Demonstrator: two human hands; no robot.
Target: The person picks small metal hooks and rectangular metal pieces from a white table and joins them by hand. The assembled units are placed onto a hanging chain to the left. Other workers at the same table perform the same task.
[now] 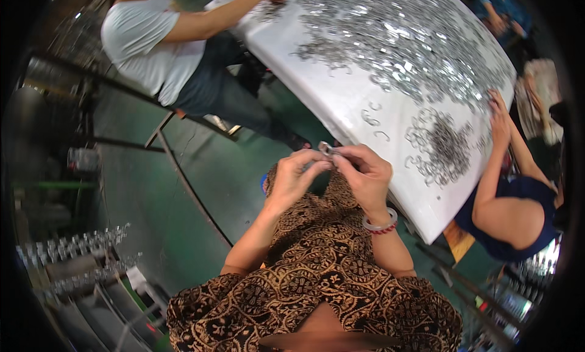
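In front of my body, close to the near edge of the white table (341, 108), both hands come together fingertip to fingertip. My left hand (291, 176) pinches a small shiny metal piece (325, 148) from one side. From the other side my right hand (368, 174), with a bracelet at the wrist, closes its thumb and fingers on the same piece. The fingers hide much of it, so its exact kind cannot be made out. Beyond my right hand, a few loose curved wire pieces (370, 117) lie apart on the table.
A heap of curved wire pieces (448, 145) lies at the table's right, and a wide spread of flat shiny metal parts (402, 53) behind it. One co-worker in a white shirt (143, 44) stands at far left; another in dark blue (512, 218) works at right. Metal rails (189, 187) cross at left.
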